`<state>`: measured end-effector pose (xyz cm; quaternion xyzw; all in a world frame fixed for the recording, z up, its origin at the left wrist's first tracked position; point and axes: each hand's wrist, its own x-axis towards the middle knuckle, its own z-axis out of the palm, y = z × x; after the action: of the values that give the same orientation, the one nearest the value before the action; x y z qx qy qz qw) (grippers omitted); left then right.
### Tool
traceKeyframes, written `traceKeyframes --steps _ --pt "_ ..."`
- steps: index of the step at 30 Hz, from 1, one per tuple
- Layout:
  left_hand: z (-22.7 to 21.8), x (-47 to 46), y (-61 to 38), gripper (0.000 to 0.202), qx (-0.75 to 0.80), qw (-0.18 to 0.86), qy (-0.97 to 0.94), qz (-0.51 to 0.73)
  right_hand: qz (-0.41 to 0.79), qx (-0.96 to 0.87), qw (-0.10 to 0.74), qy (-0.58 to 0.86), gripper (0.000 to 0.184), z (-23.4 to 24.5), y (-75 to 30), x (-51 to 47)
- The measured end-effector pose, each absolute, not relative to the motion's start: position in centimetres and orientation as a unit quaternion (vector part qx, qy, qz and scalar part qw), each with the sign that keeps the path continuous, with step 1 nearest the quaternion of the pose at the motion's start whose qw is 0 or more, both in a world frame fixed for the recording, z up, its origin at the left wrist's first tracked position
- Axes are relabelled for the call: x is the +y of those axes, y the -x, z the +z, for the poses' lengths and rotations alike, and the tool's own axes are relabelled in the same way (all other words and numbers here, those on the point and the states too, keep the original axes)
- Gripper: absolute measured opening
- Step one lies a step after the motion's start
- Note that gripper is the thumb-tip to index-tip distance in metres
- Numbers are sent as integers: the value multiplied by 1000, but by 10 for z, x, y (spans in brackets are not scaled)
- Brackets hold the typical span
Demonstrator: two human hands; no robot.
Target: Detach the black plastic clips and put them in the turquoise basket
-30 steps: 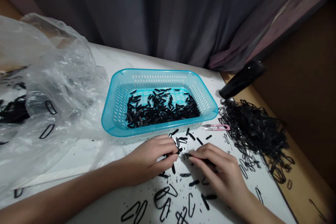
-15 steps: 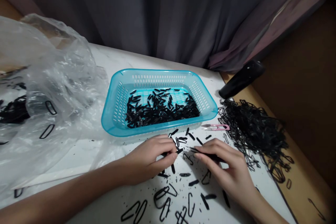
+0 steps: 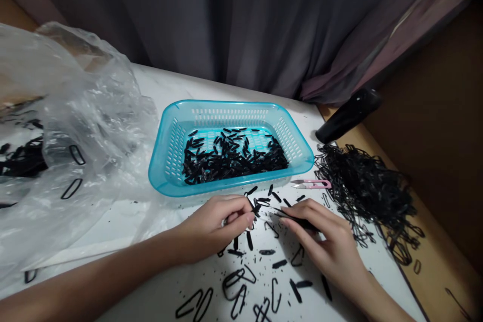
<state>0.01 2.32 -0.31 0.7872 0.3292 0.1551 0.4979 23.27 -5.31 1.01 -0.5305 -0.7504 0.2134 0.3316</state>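
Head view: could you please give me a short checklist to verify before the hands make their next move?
1. Right hand grips the thin black strip: ok.
2. Left hand fingertips pinched on a piece: cannot tell, too small.
3. Blue basket upright, open, room left inside: ok.
4. Pink snips lie apart from both hands: ok.
5. Table between the hands free of loose black pieces: not ok, many scattered.
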Motion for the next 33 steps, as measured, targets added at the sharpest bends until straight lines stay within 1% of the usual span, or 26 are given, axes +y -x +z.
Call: traceKeyframes --steps 3,6,9,13,18,21,25,28,30,33 --pt "-6 23 -2 26 360 496 -766 192 221 -755 281 550 15 5 -232 -53" --pt "-8 23 -2 24 352 510 -751 226 227 -752 255 564 15 -2 -230 -53" --pt "-8 23 0 21 311 536 -744 251 225 -753 252 565 16 -6 -228 -53" --pt "-10 24 0 21 301 572 -719 258 221 -754 254 564 17 -8 -227 -53" --pt "-14 24 -1 27 310 537 -743 253 213 -748 260 572 15 -8 -224 -51" --pt "-14 23 -1 30 328 539 -739 237 198 -752 256 575 15 -8 -221 -51" --pt "-14 21 -2 24 376 537 -717 237 180 -759 249 574 15 -9 -218 -50" --pt "-17 19 -2 19 393 513 -726 234 176 -761 250 572 15 -10 -216 -50" --pt "-18 19 -2 21 393 493 -739 238 176 -761 253 570 16 -10 -217 -50" --pt "-16 19 -1 27 396 491 -743 223 179 -762 264 563 16 -9 -219 -50"
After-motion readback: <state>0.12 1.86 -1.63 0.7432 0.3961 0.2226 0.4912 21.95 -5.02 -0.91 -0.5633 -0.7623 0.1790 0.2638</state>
